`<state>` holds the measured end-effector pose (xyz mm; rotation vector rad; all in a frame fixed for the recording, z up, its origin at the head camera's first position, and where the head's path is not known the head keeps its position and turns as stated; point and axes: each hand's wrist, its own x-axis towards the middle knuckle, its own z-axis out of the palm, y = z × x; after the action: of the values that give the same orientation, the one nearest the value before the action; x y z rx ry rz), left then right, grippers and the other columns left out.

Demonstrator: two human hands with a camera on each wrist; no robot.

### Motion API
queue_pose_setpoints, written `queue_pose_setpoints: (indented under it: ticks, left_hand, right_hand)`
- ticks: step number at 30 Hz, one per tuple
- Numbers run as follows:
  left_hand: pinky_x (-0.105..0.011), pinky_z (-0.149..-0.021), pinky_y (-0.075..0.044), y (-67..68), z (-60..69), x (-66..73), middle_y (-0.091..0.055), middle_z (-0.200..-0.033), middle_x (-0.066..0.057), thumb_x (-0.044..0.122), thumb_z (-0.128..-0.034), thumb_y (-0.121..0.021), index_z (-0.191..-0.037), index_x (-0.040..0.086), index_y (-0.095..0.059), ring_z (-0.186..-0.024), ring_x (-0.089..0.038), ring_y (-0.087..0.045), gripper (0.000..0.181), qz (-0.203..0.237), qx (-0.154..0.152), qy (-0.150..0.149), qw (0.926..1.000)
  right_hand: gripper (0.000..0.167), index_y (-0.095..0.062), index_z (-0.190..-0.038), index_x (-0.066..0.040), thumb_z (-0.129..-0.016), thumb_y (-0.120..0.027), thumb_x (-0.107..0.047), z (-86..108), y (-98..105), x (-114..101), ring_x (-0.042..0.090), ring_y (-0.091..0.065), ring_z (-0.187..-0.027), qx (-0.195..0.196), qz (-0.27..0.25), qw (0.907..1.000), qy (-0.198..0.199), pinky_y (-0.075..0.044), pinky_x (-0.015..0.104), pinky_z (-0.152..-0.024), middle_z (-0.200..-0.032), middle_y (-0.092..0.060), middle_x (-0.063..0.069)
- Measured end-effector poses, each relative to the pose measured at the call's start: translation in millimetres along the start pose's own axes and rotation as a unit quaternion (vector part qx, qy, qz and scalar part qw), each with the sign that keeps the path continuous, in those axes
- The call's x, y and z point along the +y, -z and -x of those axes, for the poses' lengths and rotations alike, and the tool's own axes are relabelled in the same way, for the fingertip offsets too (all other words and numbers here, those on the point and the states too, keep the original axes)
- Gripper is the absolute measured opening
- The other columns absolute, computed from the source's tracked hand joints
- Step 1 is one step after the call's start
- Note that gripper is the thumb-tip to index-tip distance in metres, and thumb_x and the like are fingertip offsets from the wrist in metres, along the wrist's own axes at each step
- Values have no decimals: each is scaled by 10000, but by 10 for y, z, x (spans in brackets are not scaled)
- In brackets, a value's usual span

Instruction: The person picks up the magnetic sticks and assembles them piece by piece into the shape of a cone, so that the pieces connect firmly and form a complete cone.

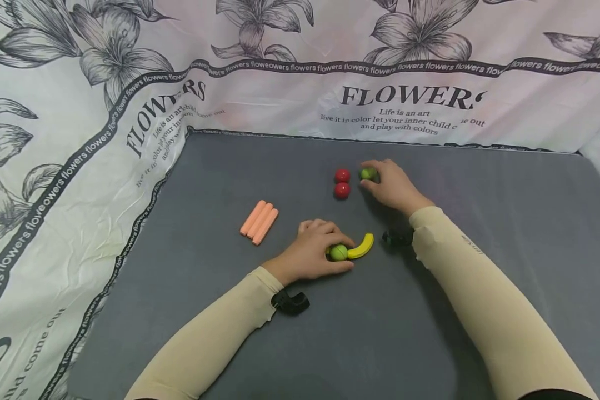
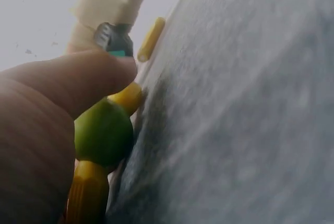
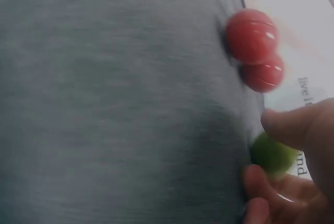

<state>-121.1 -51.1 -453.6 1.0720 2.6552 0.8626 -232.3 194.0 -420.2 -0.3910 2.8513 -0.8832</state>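
In the head view my left hand (image 1: 316, 250) is low over the table, its thumb and fingers on either side of a green ball (image 1: 338, 253). A yellow toy banana (image 1: 362, 246) sticks out to the ball's right. The left wrist view shows the green ball (image 2: 104, 134) between yellow parts, with a ridged yellow piece (image 2: 87, 192) nearest the camera. Farther back, my right hand (image 1: 392, 186) pinches another green ball (image 1: 368, 174) between thumb and fingers. Two glossy red balls (image 1: 342, 190) lie just left of it, one behind the other.
Several salmon-coloured sticks (image 1: 259, 222) lie side by side to the left of my left hand. The grey tabletop (image 1: 220, 333) is bordered by white flower-printed sheeting (image 1: 280, 100) at the back and left. Black wrist devices (image 1: 291, 303) hang beneath both sleeves.
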Motion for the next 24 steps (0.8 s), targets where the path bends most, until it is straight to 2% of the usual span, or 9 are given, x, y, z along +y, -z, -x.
queue_pose_setpoints:
  ticks: [5,8,11,14,18,24]
  left_hand:
    - [-472,-1050,-294,-111,63,55,-585,-1109,115,462,-956,-759,-1186,310,-774,-1018,-96,-460,276,-273,27,84,9996]
    - [-477,-1061,-287,-142,44,67,-576,-1089,114,452,-956,-760,-1141,308,-782,-1015,-101,-456,236,-369,174,77,9991]
    - [-479,-1058,-283,-134,11,62,-572,-1077,110,450,-955,-764,-1118,303,-784,-1012,-107,-457,220,-441,292,49,9986]
    - [-487,-1057,-286,-99,-1,57,-571,-1075,101,440,-955,-771,-1112,295,-785,-1009,-115,-460,214,-481,332,50,9983]
    - [-492,-1053,-287,-67,-14,60,-574,-1079,92,430,-963,-762,-1120,284,-787,-1009,-124,-461,216,-442,354,46,9984]
    - [-501,-1062,-282,-57,-42,69,-574,-1080,83,414,-965,-753,-1125,278,-790,-1026,-129,-465,214,-384,370,19,9986]
  right_hand:
    - [429,-581,-1470,-5,-1075,-589,-173,282,-185,22,403,-484,-1110,-31,-44,9999,-144,-448,548,-916,-1323,-462,313]
    - [467,-514,-1529,0,-1093,-521,-165,452,-178,3,368,-440,-1031,-155,-224,9993,-245,-420,488,-834,-1282,-444,299]
    - [482,-476,-1551,13,-1096,-482,-146,602,-126,-47,349,-439,-984,-413,-340,9984,-155,-397,447,-784,-1255,-466,280]
    - [472,-504,-1535,5,-1087,-531,-139,738,-117,-79,302,-466,-881,-530,-459,9975,53,-401,407,-731,-1173,-504,233]
    - [450,-583,-1480,-11,-1052,-632,-137,862,-143,-61,231,-451,-738,-354,-483,9977,331,-408,360,-657,-1022,-527,153]
    - [424,-654,-1395,-13,-1031,-699,-226,947,-147,-30,198,-518,-742,-270,-691,9966,357,-454,328,-649,-1029,-601,113]
